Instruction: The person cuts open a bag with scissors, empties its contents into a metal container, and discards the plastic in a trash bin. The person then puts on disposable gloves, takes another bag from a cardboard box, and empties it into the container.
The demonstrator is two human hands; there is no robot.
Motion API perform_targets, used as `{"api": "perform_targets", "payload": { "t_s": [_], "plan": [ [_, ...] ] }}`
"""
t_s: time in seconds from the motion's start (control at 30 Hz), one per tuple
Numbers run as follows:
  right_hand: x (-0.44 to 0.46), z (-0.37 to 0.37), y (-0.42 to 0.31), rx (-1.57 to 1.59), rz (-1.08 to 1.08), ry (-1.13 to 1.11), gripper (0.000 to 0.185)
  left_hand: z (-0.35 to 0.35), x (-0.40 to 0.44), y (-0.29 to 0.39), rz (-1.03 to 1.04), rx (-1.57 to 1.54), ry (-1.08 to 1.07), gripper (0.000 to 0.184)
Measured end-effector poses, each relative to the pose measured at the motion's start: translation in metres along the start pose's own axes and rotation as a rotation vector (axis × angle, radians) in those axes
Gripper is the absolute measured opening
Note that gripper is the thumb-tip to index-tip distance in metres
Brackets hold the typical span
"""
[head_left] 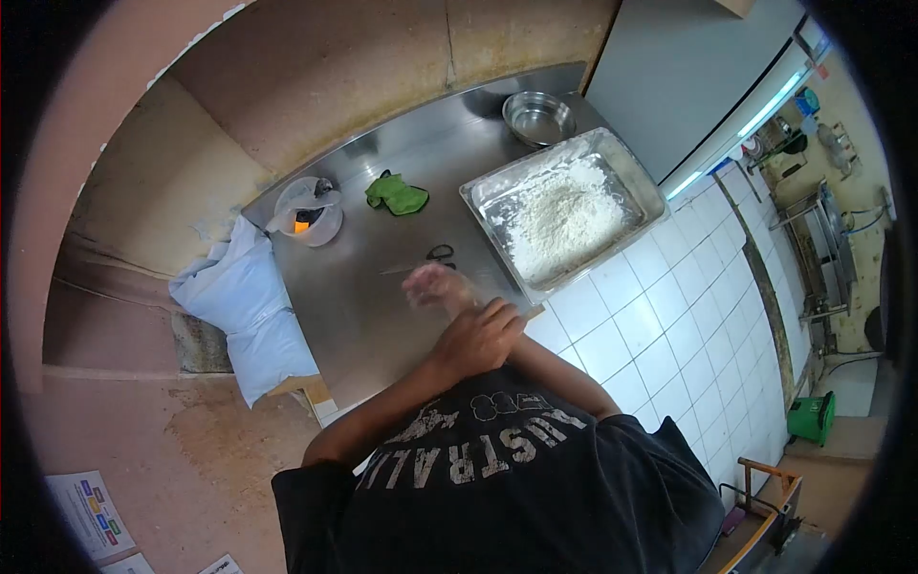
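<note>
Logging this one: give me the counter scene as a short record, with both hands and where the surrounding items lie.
Right hand: over the counter, blurred; seems covered by something clear, finger pose unclear
Left hand: curled around the right forearm at the wrist
Nearest item: black-handled scissors, lying just beyond the right hand
Right side: metal tray holding white powder
Beyond tray: round metal bowl
Left side: plastic tub; green cloth to its right
Surface: metal counter

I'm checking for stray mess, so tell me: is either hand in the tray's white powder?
No, the left hand and right hand are together, outside the tray that holds the white powder.
</note>
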State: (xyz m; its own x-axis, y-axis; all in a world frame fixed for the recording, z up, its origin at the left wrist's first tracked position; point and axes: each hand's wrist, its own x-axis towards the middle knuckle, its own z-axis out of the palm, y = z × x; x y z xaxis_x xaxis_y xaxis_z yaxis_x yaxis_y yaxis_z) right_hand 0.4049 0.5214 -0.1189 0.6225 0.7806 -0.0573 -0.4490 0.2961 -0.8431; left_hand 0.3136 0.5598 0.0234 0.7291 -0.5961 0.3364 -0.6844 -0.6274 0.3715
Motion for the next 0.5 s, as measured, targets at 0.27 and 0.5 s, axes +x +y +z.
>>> {"api": "perform_targets", "payload": {
  "t_s": [0.27,0.5],
  "plan": [
    [-0.026,-0.004,-0.043,0.212,-0.271,0.623,0.060,0.002,-0.018,-0.001,-0.580,0.107,0.074,0.025],
    [-0.050,0.024,-0.071,0.256,-0.109,0.696,0.087,0.024,-0.035,0.000,-0.278,-0.085,-0.111,0.021]
  ]
}}
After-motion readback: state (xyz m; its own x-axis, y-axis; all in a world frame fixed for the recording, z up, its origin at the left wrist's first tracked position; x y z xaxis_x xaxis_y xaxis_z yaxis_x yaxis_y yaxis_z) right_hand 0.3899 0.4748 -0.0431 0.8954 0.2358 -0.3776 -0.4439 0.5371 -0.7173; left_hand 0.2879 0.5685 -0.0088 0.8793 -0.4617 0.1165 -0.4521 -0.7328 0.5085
